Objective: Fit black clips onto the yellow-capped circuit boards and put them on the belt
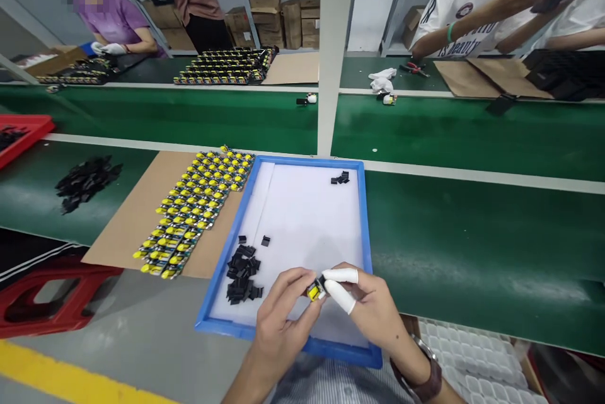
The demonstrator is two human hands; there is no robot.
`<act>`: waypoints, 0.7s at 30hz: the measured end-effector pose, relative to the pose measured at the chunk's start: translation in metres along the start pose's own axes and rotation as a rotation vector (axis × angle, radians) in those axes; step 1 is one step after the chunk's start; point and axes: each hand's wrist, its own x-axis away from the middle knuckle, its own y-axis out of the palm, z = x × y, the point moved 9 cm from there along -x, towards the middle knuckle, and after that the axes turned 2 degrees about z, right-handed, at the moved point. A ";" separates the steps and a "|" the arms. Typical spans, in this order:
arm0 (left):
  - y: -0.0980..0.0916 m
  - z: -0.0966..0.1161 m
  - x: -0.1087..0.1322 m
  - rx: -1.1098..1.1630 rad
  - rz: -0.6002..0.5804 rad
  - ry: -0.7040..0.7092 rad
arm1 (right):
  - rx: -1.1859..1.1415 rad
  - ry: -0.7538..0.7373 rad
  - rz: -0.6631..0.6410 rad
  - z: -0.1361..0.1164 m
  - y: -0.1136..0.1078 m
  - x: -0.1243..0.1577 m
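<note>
My tray (340,352) has a blue rim and white floor; my near piece (314,292) is yellow, black and white (my shirt (326,382) is grey-striped); the left cardboard (132,221), tan.

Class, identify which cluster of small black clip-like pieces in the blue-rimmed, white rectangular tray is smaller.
The far-right-corner cluster: it has only a few pieces, whereas the near-left pile holds many.

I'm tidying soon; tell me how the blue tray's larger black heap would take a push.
Those black pieces would probably scatter, being jumbled; angular shapes suggest sliding over rolling. The tray's blue rim likely stops strays.
</note>
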 end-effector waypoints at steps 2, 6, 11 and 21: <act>0.002 0.007 0.000 -0.026 0.018 0.056 | -0.046 0.014 -0.071 0.002 0.004 0.003; 0.009 0.013 0.005 -0.064 0.003 0.131 | 0.018 -0.016 -0.057 0.005 0.003 0.009; 0.011 0.013 0.011 -0.106 0.006 0.170 | 0.079 -0.066 -0.056 0.002 0.005 0.012; 0.034 0.026 0.012 -0.095 -0.068 0.189 | 0.230 -0.135 -0.042 -0.005 -0.008 0.018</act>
